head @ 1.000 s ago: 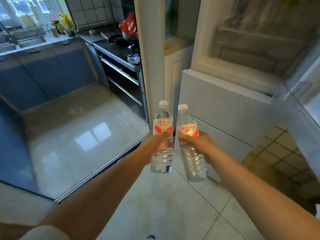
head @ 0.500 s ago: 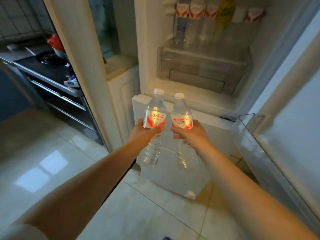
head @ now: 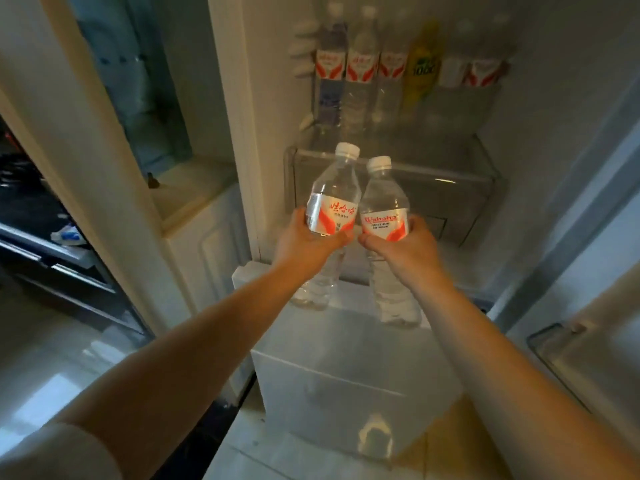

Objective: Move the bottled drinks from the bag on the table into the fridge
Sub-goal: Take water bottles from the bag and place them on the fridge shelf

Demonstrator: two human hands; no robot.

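Bottle in my left hand [head: 304,242]: clear glossy plastic [head: 334,188], white ribbed cap, shiny label. Bottle in my right hand [head: 403,249]: same clear plastic [head: 382,199]. Fridge drawer [head: 450,202]: translucent smooth plastic. Fridge wall [head: 273,98]: white, smooth. Floor tile [head: 52,393]: glossy.

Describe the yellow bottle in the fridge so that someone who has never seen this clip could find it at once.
Look into the open fridge, above the clear drawer, to the row of upright bottles on the shelf at the back. The yellow bottle stands fourth from the left in that row. It is the only yellow one; its neighbours are clear water bottles with red and white labels.
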